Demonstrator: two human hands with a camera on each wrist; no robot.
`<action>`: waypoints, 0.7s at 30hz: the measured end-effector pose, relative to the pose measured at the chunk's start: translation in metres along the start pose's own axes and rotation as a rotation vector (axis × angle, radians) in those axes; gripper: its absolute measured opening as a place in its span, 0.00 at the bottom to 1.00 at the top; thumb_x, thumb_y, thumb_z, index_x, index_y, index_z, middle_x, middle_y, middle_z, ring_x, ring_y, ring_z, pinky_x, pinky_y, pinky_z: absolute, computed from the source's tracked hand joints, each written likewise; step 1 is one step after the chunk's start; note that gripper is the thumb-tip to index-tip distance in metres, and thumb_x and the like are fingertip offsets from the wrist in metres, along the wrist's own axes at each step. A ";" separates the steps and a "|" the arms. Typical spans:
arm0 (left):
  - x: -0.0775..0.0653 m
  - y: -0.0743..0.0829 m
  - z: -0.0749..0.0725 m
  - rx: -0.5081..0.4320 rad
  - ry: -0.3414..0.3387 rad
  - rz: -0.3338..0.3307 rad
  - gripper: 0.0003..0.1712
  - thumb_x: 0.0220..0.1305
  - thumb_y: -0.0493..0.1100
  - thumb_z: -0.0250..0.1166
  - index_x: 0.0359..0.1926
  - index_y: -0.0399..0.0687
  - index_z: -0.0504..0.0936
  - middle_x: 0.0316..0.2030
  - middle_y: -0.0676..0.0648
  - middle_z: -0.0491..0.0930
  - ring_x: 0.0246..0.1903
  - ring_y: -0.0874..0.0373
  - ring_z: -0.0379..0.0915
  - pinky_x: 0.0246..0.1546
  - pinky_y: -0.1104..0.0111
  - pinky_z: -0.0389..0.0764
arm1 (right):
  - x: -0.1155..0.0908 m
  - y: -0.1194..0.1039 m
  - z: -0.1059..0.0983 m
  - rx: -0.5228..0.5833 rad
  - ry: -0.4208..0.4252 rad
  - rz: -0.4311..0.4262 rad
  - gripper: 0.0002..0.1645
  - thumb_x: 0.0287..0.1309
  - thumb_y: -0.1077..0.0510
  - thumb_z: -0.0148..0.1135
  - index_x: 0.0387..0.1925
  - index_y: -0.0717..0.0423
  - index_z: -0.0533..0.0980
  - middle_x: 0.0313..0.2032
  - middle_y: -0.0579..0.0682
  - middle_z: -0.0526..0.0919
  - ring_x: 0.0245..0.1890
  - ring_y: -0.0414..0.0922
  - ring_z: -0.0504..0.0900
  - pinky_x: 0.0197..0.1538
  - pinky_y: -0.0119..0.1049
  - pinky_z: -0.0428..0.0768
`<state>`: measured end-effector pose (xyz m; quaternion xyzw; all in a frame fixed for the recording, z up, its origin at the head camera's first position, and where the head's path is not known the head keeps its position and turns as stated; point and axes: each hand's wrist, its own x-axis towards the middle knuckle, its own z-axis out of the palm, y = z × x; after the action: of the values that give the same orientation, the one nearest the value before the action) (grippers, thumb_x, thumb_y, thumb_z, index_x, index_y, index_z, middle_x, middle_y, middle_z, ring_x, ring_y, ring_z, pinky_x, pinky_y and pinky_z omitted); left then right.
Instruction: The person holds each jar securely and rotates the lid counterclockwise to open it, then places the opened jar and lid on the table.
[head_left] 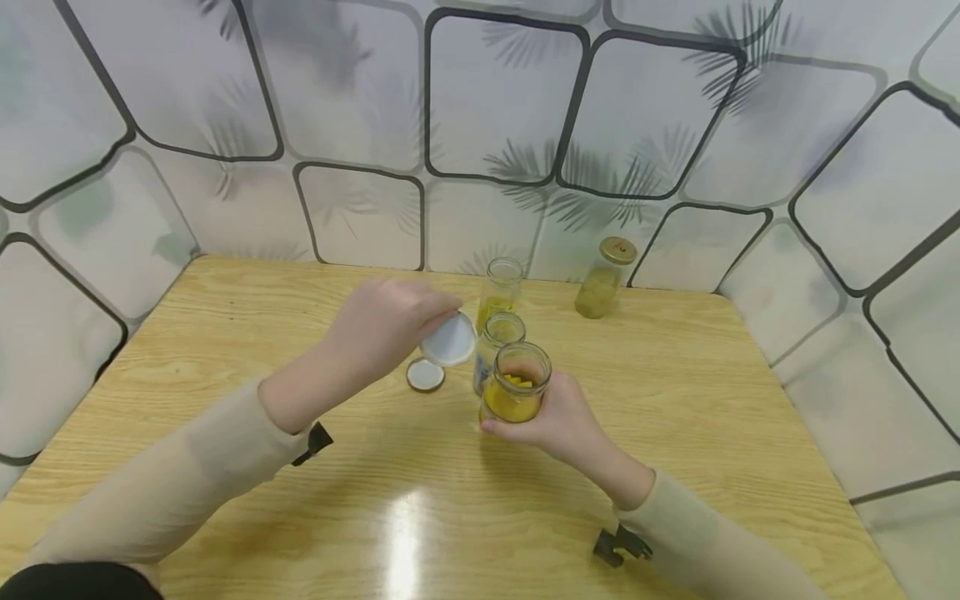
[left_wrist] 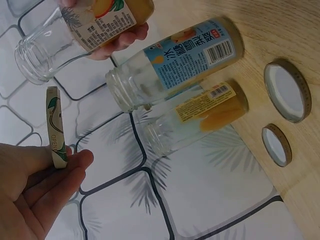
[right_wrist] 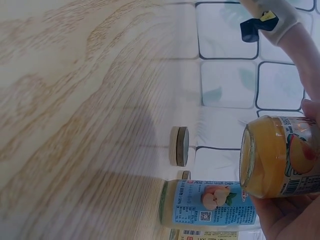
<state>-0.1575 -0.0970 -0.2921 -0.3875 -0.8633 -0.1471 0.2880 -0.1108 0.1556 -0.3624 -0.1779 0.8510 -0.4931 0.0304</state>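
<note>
My left hand (head_left: 382, 321) pinches a thin jar lid (left_wrist: 56, 127) by its edge, its white inside showing in the head view. My right hand (head_left: 562, 417) grips a glass jar (right_wrist: 280, 157) of yellow fruit pieces, raised off the table and uncapped. In the left wrist view, the held lid is close to that jar's mouth. Behind the held jar stand a blue-labelled glass jar (left_wrist: 185, 60) and a yellow-labelled glass jar (left_wrist: 210, 110), both uncapped. The yellow-labelled one has orange-yellow fruit low inside.
Two loose lids, a larger one (left_wrist: 287, 92) and a smaller one (left_wrist: 276, 145), lie on the wooden table (head_left: 315, 517). A capped jar (head_left: 600, 287) with a gold lid stands at the back right, near the patterned wall covering (head_left: 495, 100).
</note>
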 end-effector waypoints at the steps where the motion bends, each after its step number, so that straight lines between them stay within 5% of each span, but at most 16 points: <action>1: -0.001 0.000 0.000 -0.001 -0.007 -0.004 0.08 0.61 0.33 0.76 0.42 0.44 0.91 0.34 0.46 0.93 0.29 0.51 0.89 0.27 0.62 0.87 | 0.000 0.000 0.000 0.003 -0.001 0.005 0.34 0.44 0.60 0.87 0.54 0.57 0.81 0.50 0.55 0.90 0.49 0.47 0.88 0.55 0.38 0.85; 21: -0.023 -0.007 0.007 0.018 -0.164 -0.089 0.04 0.61 0.38 0.77 0.37 0.46 0.93 0.32 0.47 0.93 0.29 0.53 0.90 0.28 0.62 0.88 | -0.001 0.003 -0.001 0.019 0.003 0.029 0.34 0.44 0.61 0.87 0.55 0.57 0.81 0.51 0.56 0.89 0.51 0.48 0.88 0.56 0.38 0.85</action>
<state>-0.1530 -0.1113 -0.3117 -0.3569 -0.9016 -0.1197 0.2131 -0.1109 0.1585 -0.3642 -0.1643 0.8489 -0.5010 0.0381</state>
